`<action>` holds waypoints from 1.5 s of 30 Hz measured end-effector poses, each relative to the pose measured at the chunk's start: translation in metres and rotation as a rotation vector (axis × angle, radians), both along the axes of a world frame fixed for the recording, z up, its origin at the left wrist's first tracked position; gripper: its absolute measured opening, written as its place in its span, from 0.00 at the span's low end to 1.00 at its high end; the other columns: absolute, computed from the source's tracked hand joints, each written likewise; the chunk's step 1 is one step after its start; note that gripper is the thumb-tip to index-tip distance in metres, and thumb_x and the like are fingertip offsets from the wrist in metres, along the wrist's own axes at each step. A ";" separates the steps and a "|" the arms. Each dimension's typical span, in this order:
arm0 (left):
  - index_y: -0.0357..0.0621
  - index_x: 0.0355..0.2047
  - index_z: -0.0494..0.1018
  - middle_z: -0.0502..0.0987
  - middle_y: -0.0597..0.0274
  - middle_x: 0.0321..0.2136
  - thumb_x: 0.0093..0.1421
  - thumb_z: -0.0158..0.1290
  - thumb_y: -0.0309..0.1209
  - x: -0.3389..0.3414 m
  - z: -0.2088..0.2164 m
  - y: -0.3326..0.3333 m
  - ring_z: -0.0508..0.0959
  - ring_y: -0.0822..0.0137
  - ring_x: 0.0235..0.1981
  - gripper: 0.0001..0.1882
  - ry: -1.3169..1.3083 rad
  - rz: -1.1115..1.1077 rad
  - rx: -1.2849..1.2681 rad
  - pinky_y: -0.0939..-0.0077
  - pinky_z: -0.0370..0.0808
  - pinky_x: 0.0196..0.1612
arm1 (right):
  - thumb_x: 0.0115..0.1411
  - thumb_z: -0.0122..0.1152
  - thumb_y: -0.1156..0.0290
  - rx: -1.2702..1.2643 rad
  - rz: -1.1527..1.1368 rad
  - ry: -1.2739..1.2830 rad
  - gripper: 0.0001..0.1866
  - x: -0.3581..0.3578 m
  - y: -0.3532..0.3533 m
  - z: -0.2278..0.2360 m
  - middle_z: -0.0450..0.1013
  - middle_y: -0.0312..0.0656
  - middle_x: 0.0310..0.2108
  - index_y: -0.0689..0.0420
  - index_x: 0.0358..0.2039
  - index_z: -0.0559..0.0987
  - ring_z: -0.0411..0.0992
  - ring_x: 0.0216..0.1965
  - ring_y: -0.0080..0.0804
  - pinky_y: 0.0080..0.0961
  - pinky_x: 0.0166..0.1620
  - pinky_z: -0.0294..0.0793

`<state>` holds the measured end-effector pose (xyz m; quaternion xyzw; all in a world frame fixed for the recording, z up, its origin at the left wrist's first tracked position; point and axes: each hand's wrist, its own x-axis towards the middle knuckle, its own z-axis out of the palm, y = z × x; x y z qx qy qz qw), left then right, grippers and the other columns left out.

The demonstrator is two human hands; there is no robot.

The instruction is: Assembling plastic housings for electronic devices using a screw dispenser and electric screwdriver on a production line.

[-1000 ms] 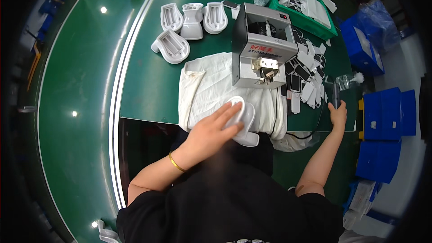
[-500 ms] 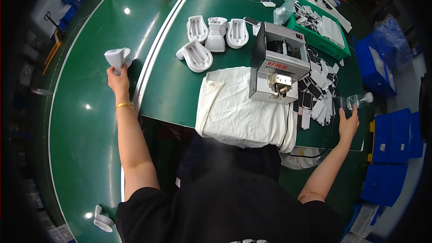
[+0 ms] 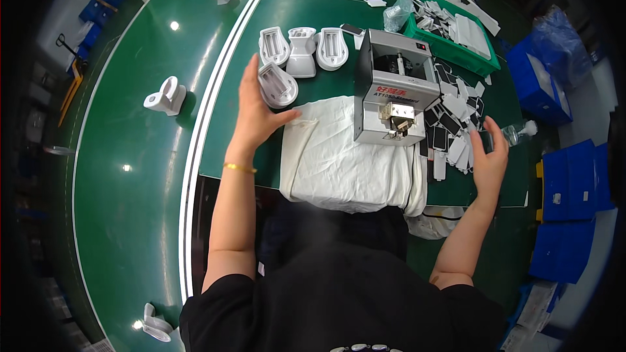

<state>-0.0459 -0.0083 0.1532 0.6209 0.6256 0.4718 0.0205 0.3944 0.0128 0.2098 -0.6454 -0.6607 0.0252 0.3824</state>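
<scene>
Left hand (image 3: 255, 114): spread wide, thumb well off the fingers, nothing in its grasp. Its fingers lie just beside the nearest white housing (image 3: 280, 86); I can't tell whether they touch. Right hand (image 3: 490, 161): thumb and fingers curled around a dark tool (image 3: 485, 143), mostly hidden from me. A clear bottle (image 3: 521, 132) sits just beyond it; flat pieces (image 3: 456, 107) crowd inward toward the grey machine (image 3: 378, 125). White cloth (image 3: 345, 163) drapes the near edge. Leftward I have room: green tabletop (image 3: 218, 150), white rails, broad green surface (image 3: 130, 215).
</scene>
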 end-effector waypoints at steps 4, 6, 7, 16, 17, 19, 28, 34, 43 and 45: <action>0.42 0.66 0.54 0.69 0.50 0.55 0.36 0.73 0.27 0.010 -0.010 0.012 0.70 0.52 0.56 0.57 -0.115 -0.024 0.004 0.62 0.68 0.58 | 0.58 0.66 0.71 0.031 0.068 0.016 0.21 -0.027 -0.015 0.004 0.76 0.45 0.47 0.60 0.53 0.76 0.73 0.50 0.34 0.29 0.55 0.67; 0.41 0.66 0.55 0.69 0.48 0.53 0.37 0.74 0.29 0.031 0.002 0.003 0.70 0.51 0.55 0.56 -0.295 0.028 0.013 0.62 0.68 0.58 | 0.58 0.66 0.73 0.060 0.161 0.143 0.19 -0.033 -0.025 -0.006 0.76 0.41 0.46 0.60 0.50 0.78 0.74 0.47 0.31 0.27 0.53 0.69; 0.40 0.65 0.55 0.69 0.47 0.53 0.37 0.75 0.30 0.046 0.008 -0.006 0.70 0.51 0.55 0.56 -0.206 0.079 0.075 0.62 0.68 0.57 | 0.58 0.65 0.74 -0.004 0.228 0.296 0.17 -0.050 -0.035 -0.008 0.77 0.40 0.45 0.60 0.48 0.78 0.74 0.47 0.29 0.25 0.52 0.69; 0.40 0.64 0.52 0.62 0.48 0.56 0.40 0.74 0.32 0.167 0.024 -0.079 0.66 0.50 0.55 0.55 -0.030 -0.278 0.121 0.59 0.66 0.58 | 0.66 0.55 0.73 -0.398 0.598 1.039 0.22 -0.125 -0.069 -0.039 0.68 0.41 0.49 0.62 0.59 0.63 0.67 0.50 0.23 0.22 0.54 0.67; 0.40 0.64 0.52 0.62 0.48 0.56 0.40 0.74 0.32 0.159 0.028 -0.078 0.66 0.50 0.55 0.55 -0.033 -0.293 0.121 0.59 0.66 0.58 | 0.67 0.53 0.74 -0.298 0.613 1.087 0.19 -0.116 -0.064 -0.040 0.70 0.40 0.47 0.63 0.56 0.65 0.68 0.48 0.21 0.20 0.51 0.69; 0.40 0.64 0.52 0.61 0.50 0.57 0.39 0.75 0.33 0.136 0.033 -0.075 0.68 0.54 0.54 0.56 0.029 -0.749 -0.369 0.59 0.68 0.57 | 0.66 0.55 0.74 -0.494 0.739 1.095 0.17 -0.089 -0.060 -0.030 0.72 0.40 0.47 0.63 0.54 0.68 0.69 0.48 0.20 0.20 0.50 0.71; 0.45 0.67 0.52 0.64 0.55 0.57 0.34 0.77 0.30 0.165 -0.003 -0.073 0.66 0.62 0.60 0.62 -0.525 -1.045 -0.537 0.69 0.66 0.60 | 0.56 0.64 0.70 -0.017 0.395 -0.015 0.17 -0.037 -0.015 -0.027 0.76 0.42 0.50 0.57 0.47 0.79 0.69 0.55 0.45 0.38 0.60 0.64; 0.40 0.68 0.49 0.60 0.55 0.63 0.36 0.78 0.34 0.173 0.001 -0.076 0.63 0.63 0.63 0.63 -0.809 -0.904 -0.385 0.67 0.60 0.65 | 0.57 0.62 0.71 -0.186 0.216 -0.306 0.17 -0.006 0.005 -0.072 0.72 0.41 0.58 0.56 0.48 0.81 0.65 0.62 0.46 0.40 0.65 0.53; 0.40 0.66 0.52 0.63 0.58 0.58 0.37 0.77 0.30 0.164 0.000 -0.074 0.66 0.65 0.60 0.59 -0.823 -0.814 -0.373 0.69 0.63 0.63 | 0.63 0.59 0.74 -0.201 0.205 0.682 0.14 -0.001 0.020 -0.068 0.78 0.42 0.42 0.62 0.48 0.79 0.76 0.38 0.22 0.21 0.42 0.74; 0.40 0.66 0.52 0.64 0.58 0.58 0.37 0.77 0.30 0.165 0.000 -0.073 0.66 0.65 0.60 0.59 -0.804 -0.801 -0.347 0.69 0.63 0.63 | 0.64 0.58 0.75 -0.200 0.254 1.011 0.15 0.007 0.030 -0.071 0.78 0.41 0.40 0.65 0.50 0.76 0.76 0.38 0.22 0.21 0.43 0.74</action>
